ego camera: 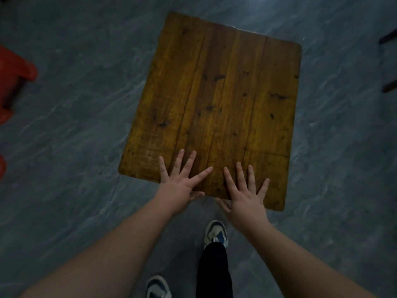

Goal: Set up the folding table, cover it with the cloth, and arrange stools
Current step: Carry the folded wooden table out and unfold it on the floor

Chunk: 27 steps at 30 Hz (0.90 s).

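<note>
The folding table (214, 100) shows its brown wooden plank top, standing on a grey stone-patterned floor. Its legs are hidden under the top. My left hand (180, 186) lies flat on the near edge of the top, fingers spread, thumb curled under the edge. My right hand (245, 196) rests beside it on the same near edge, fingers spread too, thumb below the edge. Neither hand holds a loose object. A red plastic stool (15, 78) stands at the far left, partly cut off. No cloth is in view.
Another red piece (2, 166) peeks in at the left edge, lower down. Dark furniture legs (388, 61) show at the right edge. My two feet in white and blue shoes (216, 233) stand on the floor just before the table.
</note>
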{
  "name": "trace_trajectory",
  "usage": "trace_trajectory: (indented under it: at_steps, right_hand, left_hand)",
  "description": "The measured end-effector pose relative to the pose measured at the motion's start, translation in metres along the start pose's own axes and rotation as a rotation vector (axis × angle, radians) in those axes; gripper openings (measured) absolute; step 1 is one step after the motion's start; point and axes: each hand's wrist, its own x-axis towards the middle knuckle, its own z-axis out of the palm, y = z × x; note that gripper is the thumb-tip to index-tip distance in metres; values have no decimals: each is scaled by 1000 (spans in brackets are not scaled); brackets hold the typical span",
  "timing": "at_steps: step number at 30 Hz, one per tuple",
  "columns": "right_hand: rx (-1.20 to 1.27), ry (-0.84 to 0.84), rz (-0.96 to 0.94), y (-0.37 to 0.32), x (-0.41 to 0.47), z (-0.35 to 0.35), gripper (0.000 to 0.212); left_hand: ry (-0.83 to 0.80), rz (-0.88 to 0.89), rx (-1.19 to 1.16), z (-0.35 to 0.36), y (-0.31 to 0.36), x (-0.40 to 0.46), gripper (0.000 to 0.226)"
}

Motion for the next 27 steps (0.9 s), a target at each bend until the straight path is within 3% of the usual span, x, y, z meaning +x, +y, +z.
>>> trace_trajectory:
  at_steps: [27]
  right_hand:
    - [5, 131, 8, 55, 136, -48, 76]
  left_hand:
    - [21, 11, -7, -72, -19, 140, 69]
